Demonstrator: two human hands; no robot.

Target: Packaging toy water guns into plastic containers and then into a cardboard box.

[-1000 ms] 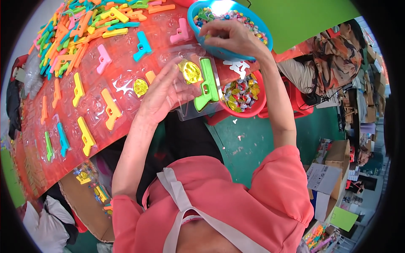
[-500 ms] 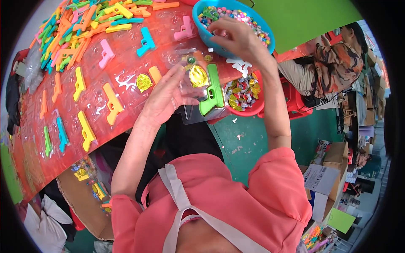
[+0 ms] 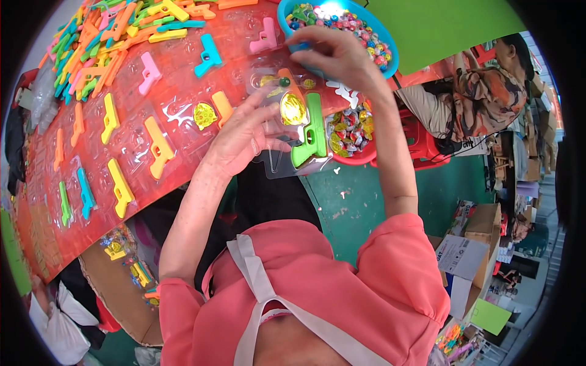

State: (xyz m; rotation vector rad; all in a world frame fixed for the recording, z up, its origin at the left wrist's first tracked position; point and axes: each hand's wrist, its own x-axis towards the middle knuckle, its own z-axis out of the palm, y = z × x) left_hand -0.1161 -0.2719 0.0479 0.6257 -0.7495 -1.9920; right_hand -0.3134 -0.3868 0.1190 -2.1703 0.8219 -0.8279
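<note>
A clear blister tray (image 3: 273, 163) lies at the table's near edge, with a green toy gun (image 3: 314, 131), a shiny gold foil-wrapped piece (image 3: 293, 109) and a small dark green ball (image 3: 284, 82) in it. My left hand (image 3: 241, 131) is at the tray's left side, fingers apart and slightly blurred, their tips over it. Above the tray's far end, beside the blue bowl (image 3: 395, 58) of colourful wrapped balls, my right hand (image 3: 336, 58) has its fingers curled. Whatever lies inside them is hidden. Small white plastic pieces (image 3: 345, 93) lie beneath my right wrist.
More clear trays holding toy guns (image 3: 160, 148) cover the red table (image 3: 55, 244). A heap of loose toy guns (image 3: 104, 46) is at the far left. Right of the tray stands a red bowl (image 3: 360, 160) of foil-wrapped pieces. Another person (image 3: 482, 91) sits at the right.
My right hand has moved slightly left, away from the bowl's contents. My left fingers have shifted and spread at the tray. The tray has moved a little right in view.
</note>
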